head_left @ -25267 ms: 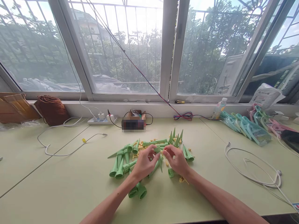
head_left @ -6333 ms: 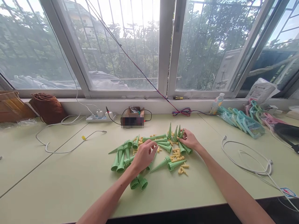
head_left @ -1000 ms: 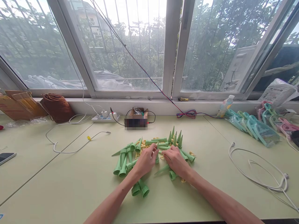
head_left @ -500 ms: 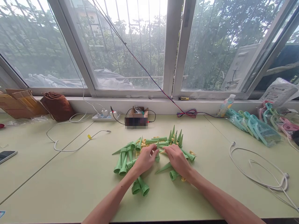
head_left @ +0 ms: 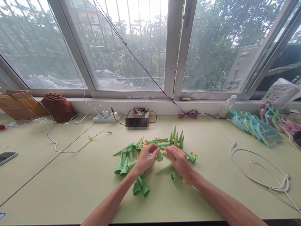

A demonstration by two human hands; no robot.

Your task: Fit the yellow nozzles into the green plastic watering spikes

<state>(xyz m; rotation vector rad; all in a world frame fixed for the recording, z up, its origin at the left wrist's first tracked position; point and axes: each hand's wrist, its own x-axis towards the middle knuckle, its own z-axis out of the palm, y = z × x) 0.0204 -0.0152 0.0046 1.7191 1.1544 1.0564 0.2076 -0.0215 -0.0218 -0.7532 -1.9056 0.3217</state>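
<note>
Many green plastic cone spikes (head_left: 124,160) lie in a heap on the pale green table (head_left: 58,185), mixed with small yellow plastic bits (head_left: 144,143). My left hand (head_left: 144,158) pinches one upright green spike (head_left: 159,153) with thumb and fingers, tip up. My right hand (head_left: 180,160) is beside it, fingers curled and pinched just right of that spike; what it holds is too small to make out. Several spikes (head_left: 177,139) stand upright at the heap's far side. Two more (head_left: 140,187) lie near my left forearm.
A power strip (head_left: 107,117) with white cables (head_left: 70,147) and a small box (head_left: 137,121) sit by the windowsill. Teal and pink clips in bags (head_left: 256,127) lie far right, a white cable (head_left: 263,175) at right, a phone (head_left: 7,157) and brown pouch (head_left: 56,108) at left.
My left hand has raised the green spike a little and stood it more upright; my right hand has drawn slightly back from it. The heap has not shifted.
</note>
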